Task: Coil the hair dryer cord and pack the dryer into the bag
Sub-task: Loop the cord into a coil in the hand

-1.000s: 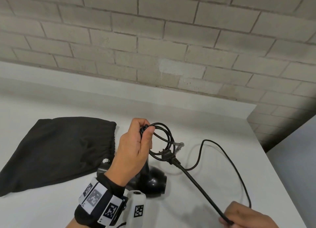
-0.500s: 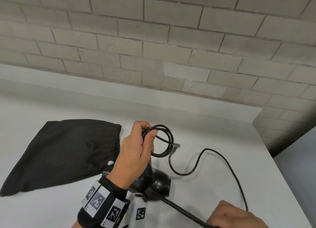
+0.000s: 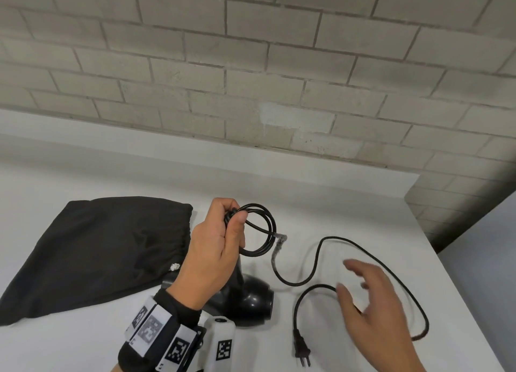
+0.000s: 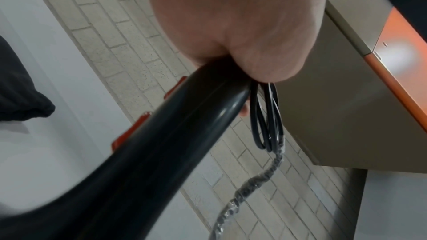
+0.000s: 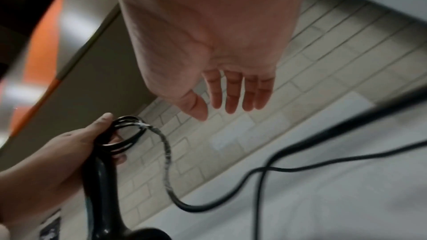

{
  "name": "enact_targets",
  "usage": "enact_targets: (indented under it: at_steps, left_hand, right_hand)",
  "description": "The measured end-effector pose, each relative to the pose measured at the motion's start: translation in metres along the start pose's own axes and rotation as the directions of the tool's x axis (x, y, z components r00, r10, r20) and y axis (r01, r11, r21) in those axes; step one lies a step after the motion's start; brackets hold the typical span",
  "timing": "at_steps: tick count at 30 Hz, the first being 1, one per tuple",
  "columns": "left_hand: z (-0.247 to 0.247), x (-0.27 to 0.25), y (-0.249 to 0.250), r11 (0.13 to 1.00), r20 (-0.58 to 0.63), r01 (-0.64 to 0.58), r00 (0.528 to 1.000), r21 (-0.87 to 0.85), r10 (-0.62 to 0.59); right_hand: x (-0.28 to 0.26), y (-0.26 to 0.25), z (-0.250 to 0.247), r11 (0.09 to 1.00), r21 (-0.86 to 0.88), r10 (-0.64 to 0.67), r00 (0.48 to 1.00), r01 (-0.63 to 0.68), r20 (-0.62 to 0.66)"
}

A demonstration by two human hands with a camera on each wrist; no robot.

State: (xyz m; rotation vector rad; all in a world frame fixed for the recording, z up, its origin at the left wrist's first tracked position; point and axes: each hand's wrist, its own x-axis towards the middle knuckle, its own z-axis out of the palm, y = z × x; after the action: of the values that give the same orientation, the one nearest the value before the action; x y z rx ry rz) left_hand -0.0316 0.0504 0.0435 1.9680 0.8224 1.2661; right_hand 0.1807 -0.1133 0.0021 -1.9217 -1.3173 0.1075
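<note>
In the head view, the left hand (image 3: 215, 249) at frame center gripped the hair dryer (image 3: 245, 296) handle and a few cord (image 3: 360, 253) loops; the bag (image 3: 95, 249) lay at left. The right hand (image 3: 374, 310), lower right, hovered with fingers spread, holding nothing. Gathering even loops would likely keep the coil tidy.

In the left wrist view, the curled fingers clamped handle and loops.

In the right wrist view, the palm showed straight fingers (image 5: 233, 94) above the slack cord.

A white table (image 3: 83, 170) runs back to a wall of pale grey bricks (image 3: 251, 64), one brick near the middle patched lighter. A black wristband (image 3: 156, 329) carries square black-and-white markers, with a white marked device (image 3: 222, 341) beside it. An orange-edged beige panel (image 4: 392, 46) shows in the wrist views.
</note>
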Motion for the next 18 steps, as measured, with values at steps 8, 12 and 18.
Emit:
enact_targets:
  at_steps: [8,12,18]
  left_hand:
    - [-0.003,-0.002,0.002,1.0,0.001,0.001,1.0,0.012,-0.001]
    - [-0.003,-0.002,0.0,1.0,-0.02,0.01,1.0,0.015,-0.009]
    - [-0.004,0.0,-0.001,1.0,0.012,-0.012,1.0,0.01,0.012]
  right_hand:
    - [0.044,-0.073,0.021,0.953,0.218,-0.267,0.921,0.209,0.283]
    - [0.046,-0.092,-0.006,0.911,0.337,-0.315,0.927,0.236,0.202]
    - [0.05,-0.118,-0.021,0.882,0.271,-0.439,0.881,0.385,0.178]
